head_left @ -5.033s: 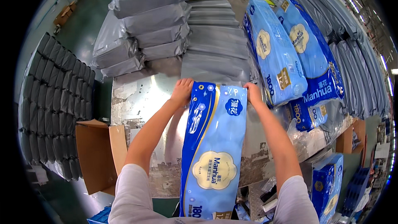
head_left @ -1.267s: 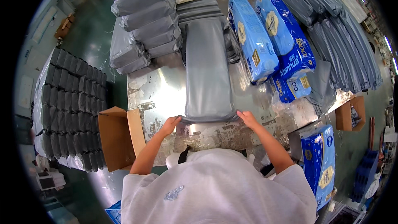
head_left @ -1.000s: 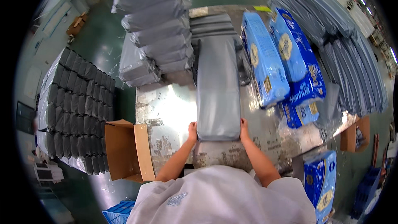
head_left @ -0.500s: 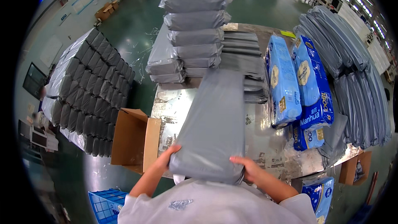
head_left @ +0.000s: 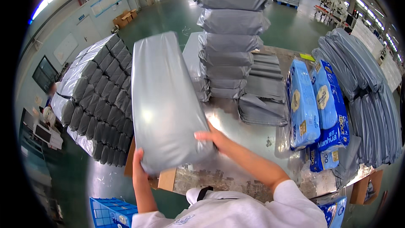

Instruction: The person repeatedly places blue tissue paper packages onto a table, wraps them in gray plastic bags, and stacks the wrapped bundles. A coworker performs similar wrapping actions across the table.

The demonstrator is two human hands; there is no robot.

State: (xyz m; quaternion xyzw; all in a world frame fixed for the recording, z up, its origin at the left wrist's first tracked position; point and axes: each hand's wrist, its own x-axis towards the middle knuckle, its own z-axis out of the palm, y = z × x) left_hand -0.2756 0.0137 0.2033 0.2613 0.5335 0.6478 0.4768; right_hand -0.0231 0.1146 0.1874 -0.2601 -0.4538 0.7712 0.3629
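A long package wrapped in grey plastic is held up in front of me, clear of the table and tilted away to the far left. My left hand grips its near left corner. On its near right side, my right hand has the thumb on top and the other fingers mostly hidden behind it. Beyond the package rises a tall stack of similar grey wrapped packages, with a shorter stack to its left.
Flat grey bags lie on the metal table. Right of them stand blue tissue packs and a heap of grey bags. A wall of grey packages stands on the left, a blue crate below it.
The package has swung left and up off the middle of the table, carried by both hands. My view has turned left, so the stacks sit farther right.
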